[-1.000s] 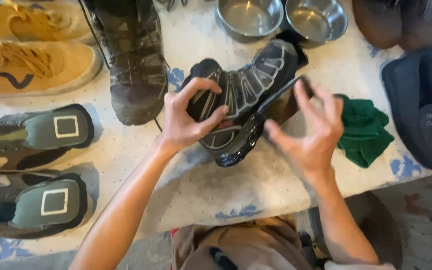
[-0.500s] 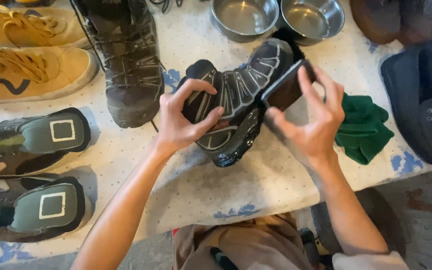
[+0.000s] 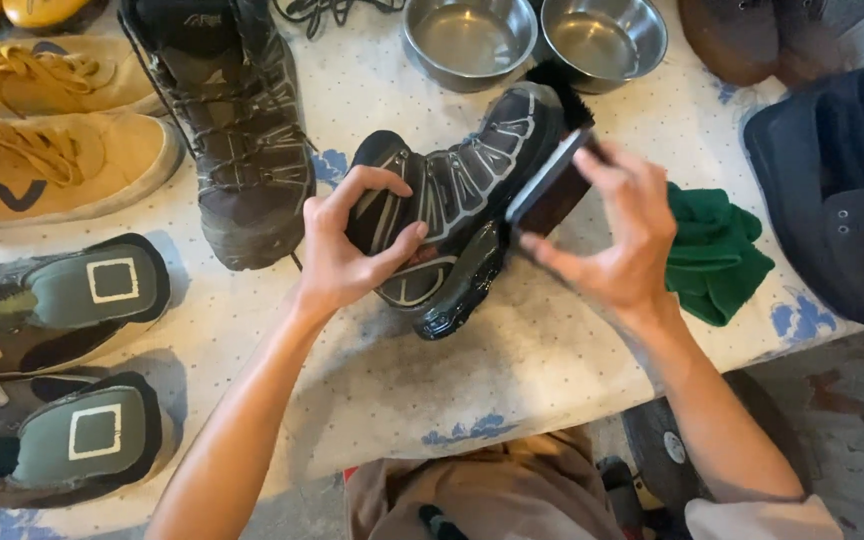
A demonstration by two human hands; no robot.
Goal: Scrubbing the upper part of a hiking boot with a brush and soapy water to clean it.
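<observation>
At centre frame on the counter (image 3: 552, 380), the grey-and-black hiking boot (image 3: 457, 205) lies on its side, toe toward the upper right, left hand (image 3: 347, 250) clasping its ankle while right hand (image 3: 617, 240) grips a dark-bristled brush (image 3: 552, 180) against its toe.

We see no boxes, signs or screens here. Two green insoles (image 3: 87, 290) at the left each have a white square label.

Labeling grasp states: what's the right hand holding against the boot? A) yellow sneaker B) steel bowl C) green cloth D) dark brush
D: the right hand grips a dark brush laid against the grey-and-black boot, which the left hand steadies; the green cloth lies apart on the table.
</observation>
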